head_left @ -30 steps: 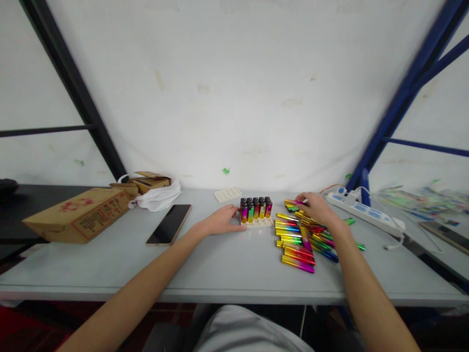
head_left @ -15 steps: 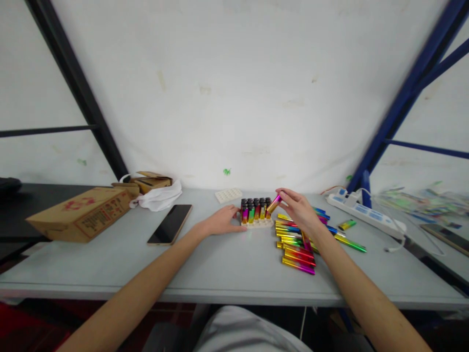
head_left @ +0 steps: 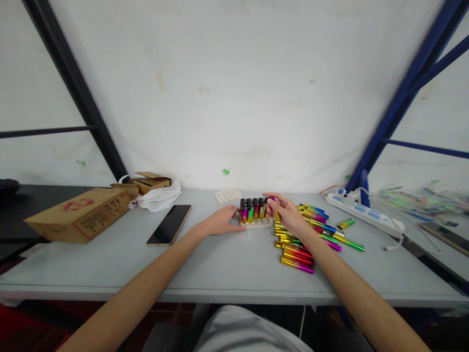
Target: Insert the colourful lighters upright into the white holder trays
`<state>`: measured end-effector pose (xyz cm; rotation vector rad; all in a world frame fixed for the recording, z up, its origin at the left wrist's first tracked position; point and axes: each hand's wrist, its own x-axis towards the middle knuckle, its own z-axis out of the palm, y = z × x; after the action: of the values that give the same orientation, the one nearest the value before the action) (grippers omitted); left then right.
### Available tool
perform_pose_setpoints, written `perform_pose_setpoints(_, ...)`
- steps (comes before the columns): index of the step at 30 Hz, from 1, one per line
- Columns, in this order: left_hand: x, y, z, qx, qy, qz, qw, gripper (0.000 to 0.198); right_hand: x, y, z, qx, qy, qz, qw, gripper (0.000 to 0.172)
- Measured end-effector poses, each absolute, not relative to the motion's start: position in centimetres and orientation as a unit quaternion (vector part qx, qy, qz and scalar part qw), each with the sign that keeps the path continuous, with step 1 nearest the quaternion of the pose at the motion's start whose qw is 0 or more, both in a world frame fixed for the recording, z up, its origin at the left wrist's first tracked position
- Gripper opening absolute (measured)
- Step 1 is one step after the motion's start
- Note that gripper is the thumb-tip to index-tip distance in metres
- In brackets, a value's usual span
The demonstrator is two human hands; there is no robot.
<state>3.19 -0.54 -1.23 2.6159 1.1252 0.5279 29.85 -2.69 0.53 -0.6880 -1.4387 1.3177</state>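
Several cigarette lighters point(head_left: 250, 213) with black tops and shiny coloured bodies stand upright in rows in a white holed tray point(head_left: 256, 224). My left hand point(head_left: 223, 220) holds the tray's left end, thumb at the front and fingers behind. At the right end of the rows, my right hand point(head_left: 284, 211) pinches a shiny purple-and-gold tube point(head_left: 276, 214), partly hidden by the fingers. Whether this tube touches a lighter I cannot tell. Loose shiny tubes point(head_left: 298, 254) in gold, red, green, blue and purple lie piled under and beside my right wrist.
Behind the lighters, a second white holed tray point(head_left: 227, 195) lies near the wall. A phone point(head_left: 169, 225), a cardboard box point(head_left: 84, 212) and a white bag point(head_left: 157, 198) are on the left. To the right are a short green-gold piece point(head_left: 346, 224) and a white power strip point(head_left: 366, 215).
My right hand has moved left and slightly down with the purple-and-gold tube, now at the tray's right end. The tube is less tilted. My left hand stays on the tray.
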Motion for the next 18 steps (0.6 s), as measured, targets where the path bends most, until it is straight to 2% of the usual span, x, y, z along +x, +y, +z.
perform_pose_setpoints(3,3.2,-0.55,-1.24,0.895,0.387,0.185,0.123,0.058,29.72,-2.65,0.47,-0.309,-0.615,0.51,0.516,0.04)
perform_pose_setpoints(12,3.19,-0.53,-1.27,0.895,0.385,0.188,0.123,0.056,29.16,-3.37,0.75,-0.368,-0.628,0.501,0.469,0.048)
perform_pose_setpoints(18,3.19,-0.42,-1.38,0.894,0.384,0.191,0.127,0.056,28.87,-2.88,0.22,-0.459,-0.709,0.258,0.469,0.056)
